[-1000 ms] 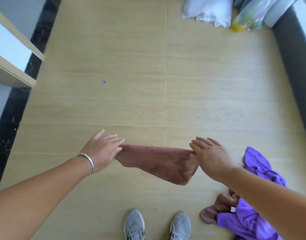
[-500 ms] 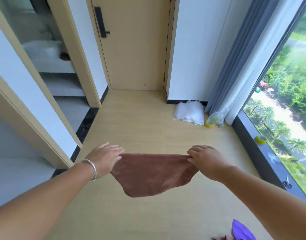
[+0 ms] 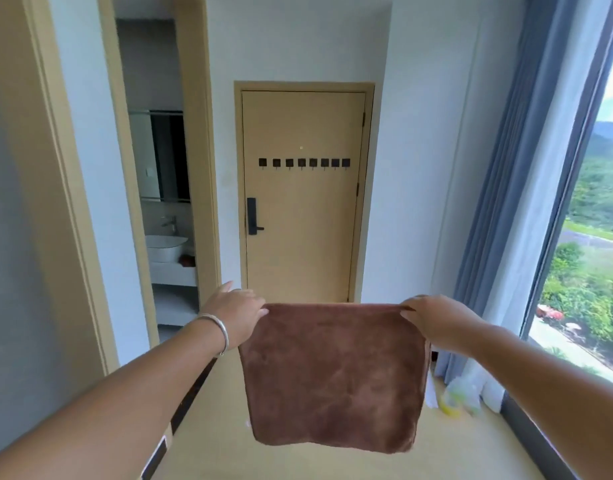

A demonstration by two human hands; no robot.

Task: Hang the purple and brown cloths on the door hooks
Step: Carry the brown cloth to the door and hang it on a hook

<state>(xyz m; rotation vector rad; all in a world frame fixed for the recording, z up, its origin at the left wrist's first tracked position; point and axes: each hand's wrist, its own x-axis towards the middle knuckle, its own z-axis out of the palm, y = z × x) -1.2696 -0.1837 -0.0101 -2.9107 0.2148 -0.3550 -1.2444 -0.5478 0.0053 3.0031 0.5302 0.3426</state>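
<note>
Brown cloth held up flat in the lower centre of the frame, spread between two hands. Top edge level and pulled taut, running left to right; sides dropping nearly straight; bottom edge hanging free above the floor, slightly rounded at the corners. Roughly square, so no clear long axis; broad face turned toward the camera. Left hand at the upper left corner, grip pinched on that corner, thumb side hidden behind the fabric. Silver bangle on that wrist. Right hand at the upper right corner, grip likewise clamped on the cloth's edge with the fingers curled over the top.

Door straight ahead at centre frame, closed, well beyond the cloth. Row of dark hooks across the door's upper half, all bare, high above the cloth's top edge. Black handle on the door's left side. Open floor between cloth and door. Bathroom doorway at the left, with a white basin inside. Blue-grey curtain and window closing in the right side; a yellowish plastic bag on the floor at the curtain's foot, just right of the cloth's lower edge.
</note>
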